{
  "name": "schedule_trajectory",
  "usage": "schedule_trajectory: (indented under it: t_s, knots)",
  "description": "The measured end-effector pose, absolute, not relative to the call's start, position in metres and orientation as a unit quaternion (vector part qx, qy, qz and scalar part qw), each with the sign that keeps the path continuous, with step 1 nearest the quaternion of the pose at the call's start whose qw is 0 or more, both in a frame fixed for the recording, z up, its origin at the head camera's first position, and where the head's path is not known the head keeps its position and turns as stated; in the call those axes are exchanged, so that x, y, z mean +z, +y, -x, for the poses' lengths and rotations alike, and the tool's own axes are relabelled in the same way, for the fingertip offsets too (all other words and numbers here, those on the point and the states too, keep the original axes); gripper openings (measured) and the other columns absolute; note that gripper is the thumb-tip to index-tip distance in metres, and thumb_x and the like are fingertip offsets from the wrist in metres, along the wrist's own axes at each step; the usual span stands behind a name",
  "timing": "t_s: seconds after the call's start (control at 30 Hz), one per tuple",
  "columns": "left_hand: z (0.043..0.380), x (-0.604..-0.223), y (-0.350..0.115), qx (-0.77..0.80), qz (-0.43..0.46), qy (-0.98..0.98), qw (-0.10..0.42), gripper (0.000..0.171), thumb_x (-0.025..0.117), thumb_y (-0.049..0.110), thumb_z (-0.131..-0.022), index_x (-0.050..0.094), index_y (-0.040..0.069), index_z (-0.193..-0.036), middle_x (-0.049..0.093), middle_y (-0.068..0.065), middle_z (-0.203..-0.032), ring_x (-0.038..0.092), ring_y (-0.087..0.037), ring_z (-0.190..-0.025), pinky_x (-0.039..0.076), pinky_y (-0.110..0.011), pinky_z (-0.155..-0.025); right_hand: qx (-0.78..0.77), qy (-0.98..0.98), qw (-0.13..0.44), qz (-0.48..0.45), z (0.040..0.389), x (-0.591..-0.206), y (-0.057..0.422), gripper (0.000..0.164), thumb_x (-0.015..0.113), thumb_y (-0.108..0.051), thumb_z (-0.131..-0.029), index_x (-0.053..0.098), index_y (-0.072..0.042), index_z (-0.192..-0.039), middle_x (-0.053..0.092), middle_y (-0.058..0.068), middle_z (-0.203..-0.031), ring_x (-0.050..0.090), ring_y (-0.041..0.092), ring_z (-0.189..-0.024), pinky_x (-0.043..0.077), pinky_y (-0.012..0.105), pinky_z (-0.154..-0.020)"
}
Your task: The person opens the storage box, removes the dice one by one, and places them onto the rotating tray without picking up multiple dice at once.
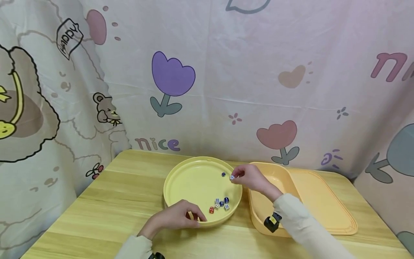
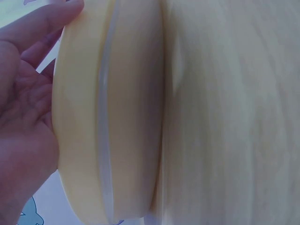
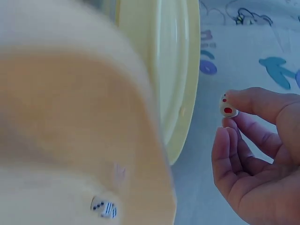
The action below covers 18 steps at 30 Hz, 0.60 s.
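Observation:
A round yellow tray [image 1: 185,187] stands on the wooden table. My left hand [image 1: 176,215] holds its near rim, fingers over the inner side; the left wrist view shows the thumb [image 2: 70,11] at the rim's edge. Above the tray's right side, my right hand [image 1: 250,177] pinches a white die [image 1: 232,177] between thumb and fingertips. Red dots show on this die in the right wrist view. A dark blue die [image 1: 223,174] lies close to its left. Nearer the front of the tray, white and blue dice cluster beside a red die [image 1: 211,209].
To the right of the tray stands an orange rectangular box [image 1: 253,212], partly covered by my right forearm. White dice [image 3: 104,207] show on its floor in the right wrist view. A flat orange lid [image 1: 318,199] lies beside the box. Behind the table hangs a printed curtain [image 1: 213,72].

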<state>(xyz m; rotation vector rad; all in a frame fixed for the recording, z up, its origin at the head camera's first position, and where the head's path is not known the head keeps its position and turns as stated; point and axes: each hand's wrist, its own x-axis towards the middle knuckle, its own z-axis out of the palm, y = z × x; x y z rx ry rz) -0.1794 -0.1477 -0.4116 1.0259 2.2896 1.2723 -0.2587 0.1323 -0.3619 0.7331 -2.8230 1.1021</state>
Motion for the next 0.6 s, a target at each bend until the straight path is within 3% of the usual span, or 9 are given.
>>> schedule_trajectory:
  t_s: [0.6]
  knots:
    - [0.180,-0.412,-0.148,0.444,-0.362,0.803,0.162,0.012,0.070,0.009,-0.087,0.075,0.010,-0.098,0.066,0.013,-0.087,0.057,-0.001,-0.077,0.050,-0.023,-0.071,0.344,-0.893,-0.022,-0.288,0.259,-0.364,0.101,0.009,0.075,-0.006,-0.081,0.069,-0.002,-0.085,0.061,-0.003,-0.074,0.053,0.008,-0.068,0.047,0.024,-0.061]
